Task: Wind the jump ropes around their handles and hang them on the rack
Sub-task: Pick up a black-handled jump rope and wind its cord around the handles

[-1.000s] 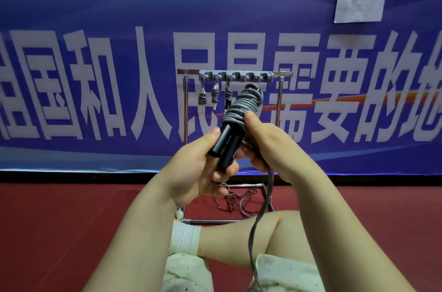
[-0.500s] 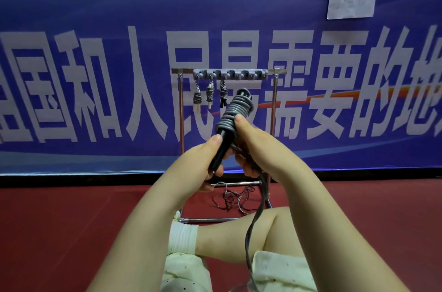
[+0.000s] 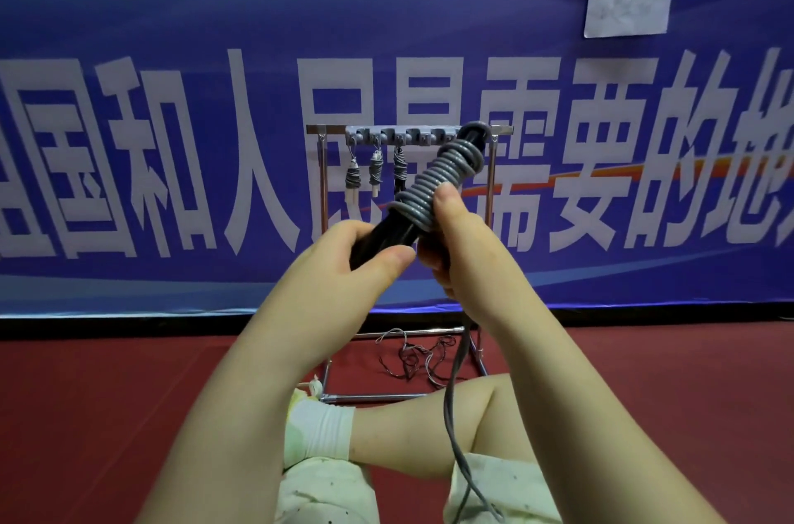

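My left hand (image 3: 343, 261) grips the lower end of two black jump rope handles (image 3: 389, 233) held together and tilted up to the right. Grey rope (image 3: 442, 175) is coiled in many turns around their upper part. My right hand (image 3: 455, 240) holds the rope at the lowest coil, thumb pressed on it. The loose rope tail (image 3: 457, 390) hangs down from that hand past my knee. Behind stands the small metal rack (image 3: 326, 130) with a grey hook bar (image 3: 408, 135). Three wound ropes (image 3: 376, 173) hang from its left hooks.
A blue banner (image 3: 172, 29) with large white characters forms the wall behind the rack. The floor (image 3: 107, 416) is red. Thin tangled cords (image 3: 412, 356) lie inside the rack's base. My crossed legs and white sock (image 3: 320, 429) fill the lower middle.
The handle bundle has risen and tilted further right, now overlapping the rack's hook bar. My right thumb has shifted along the lowest coil, and another turn of rope seems added.
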`<state>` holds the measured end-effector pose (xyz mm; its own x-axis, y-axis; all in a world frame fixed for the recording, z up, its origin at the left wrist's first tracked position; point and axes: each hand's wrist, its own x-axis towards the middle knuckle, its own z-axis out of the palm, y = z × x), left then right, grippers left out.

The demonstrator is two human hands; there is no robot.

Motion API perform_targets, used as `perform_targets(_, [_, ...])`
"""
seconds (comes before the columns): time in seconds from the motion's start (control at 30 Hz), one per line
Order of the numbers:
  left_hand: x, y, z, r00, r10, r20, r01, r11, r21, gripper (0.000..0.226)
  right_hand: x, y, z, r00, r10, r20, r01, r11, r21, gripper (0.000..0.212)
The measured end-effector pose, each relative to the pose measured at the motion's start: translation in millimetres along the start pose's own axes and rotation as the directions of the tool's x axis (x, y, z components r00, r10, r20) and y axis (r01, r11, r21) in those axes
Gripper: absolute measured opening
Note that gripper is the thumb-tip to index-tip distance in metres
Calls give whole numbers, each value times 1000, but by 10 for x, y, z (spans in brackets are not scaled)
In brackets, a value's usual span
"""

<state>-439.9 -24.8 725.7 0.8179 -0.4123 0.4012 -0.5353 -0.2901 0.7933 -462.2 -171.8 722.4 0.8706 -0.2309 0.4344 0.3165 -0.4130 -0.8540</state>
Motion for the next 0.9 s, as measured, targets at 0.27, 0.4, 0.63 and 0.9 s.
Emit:
perform_targets(0.27, [-135, 68, -54, 995, 45, -87, -34, 992, 125, 24, -45, -154, -33, 999, 19, 40, -21, 999, 38, 53])
perform_targets(0.4, [-153, 58, -70, 986, 76, -147, -37, 967, 254, 30, -37, -99, -31, 992, 30, 120, -27, 999, -28, 46])
perform_targets(0.63, [-140, -9, 11, 964, 165, -208, -84, 933, 350, 34, -34, -29, -8, 987, 86, 133, -102, 988, 113, 58])
perform_targets(0.9, [-214, 81, -114, 945, -29, 326, 166, 902, -400, 73, -47, -49, -36, 995, -96, 14, 79, 888, 453, 36])
